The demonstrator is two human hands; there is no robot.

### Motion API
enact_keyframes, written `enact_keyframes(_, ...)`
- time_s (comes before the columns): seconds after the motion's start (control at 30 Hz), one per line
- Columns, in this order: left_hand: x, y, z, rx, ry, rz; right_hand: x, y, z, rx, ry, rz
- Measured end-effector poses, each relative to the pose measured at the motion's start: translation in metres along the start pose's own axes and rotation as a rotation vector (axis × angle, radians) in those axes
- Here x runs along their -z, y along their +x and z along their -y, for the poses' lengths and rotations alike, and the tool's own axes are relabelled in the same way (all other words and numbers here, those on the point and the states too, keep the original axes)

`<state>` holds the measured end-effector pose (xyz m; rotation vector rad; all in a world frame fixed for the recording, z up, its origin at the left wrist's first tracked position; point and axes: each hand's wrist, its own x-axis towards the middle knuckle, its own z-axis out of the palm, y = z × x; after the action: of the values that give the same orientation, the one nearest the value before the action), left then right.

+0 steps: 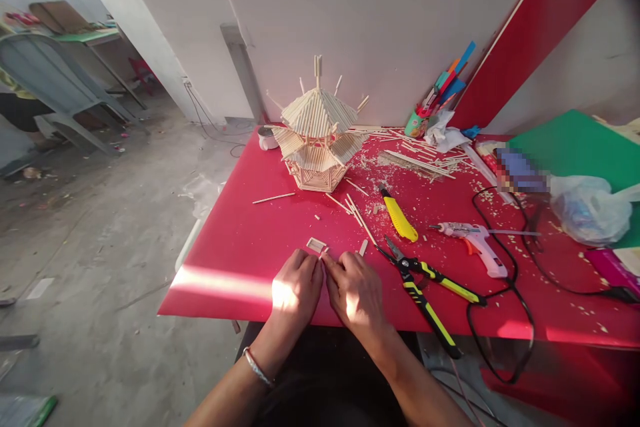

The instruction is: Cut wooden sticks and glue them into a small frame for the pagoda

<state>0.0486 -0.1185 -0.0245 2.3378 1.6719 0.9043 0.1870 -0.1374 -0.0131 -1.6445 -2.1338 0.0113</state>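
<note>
My left hand (299,285) and my right hand (354,288) meet near the front edge of the red table. Both have their fingers closed, thumbs and fingertips together around something small and pale that I cannot make out. Just beyond the fingertips lies a small rectangular wooden frame (316,245). A short flat wooden stick (363,247) rests beyond my right hand. Farther back stands a pagoda model (320,117) built of thin wooden sticks, with two roof tiers.
Right of my hands lie pruning shears (407,265), a yellow utility knife (399,215) and a glue gun (475,240) with a black cable. Loose sticks (420,163) and shavings spread near a pen cup (417,124). A plastic bag (593,210) sits at the right.
</note>
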Motion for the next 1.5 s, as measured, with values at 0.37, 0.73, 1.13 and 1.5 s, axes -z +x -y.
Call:
enact_keyframes(0.37,0.026,0.01,-0.002,0.356,-0.61,0.289,0.065,-0.058,-0.071,-0.221,-0.246,-0.037)
enact_keyframes(0.73,0.038,0.006,-0.03,0.618,-1.149,0.403,0.089,-0.09,-0.107,-0.415,-0.273,0.33)
enact_keyframes(1.13,0.036,0.003,-0.041,0.431,-1.119,0.424,0.091,-0.086,-0.046,-0.264,0.204,0.197)
enact_keyframes(1.5,0.043,0.004,-0.035,0.293,-0.954,0.491,0.093,-0.081,-0.051,-0.227,0.158,0.33)
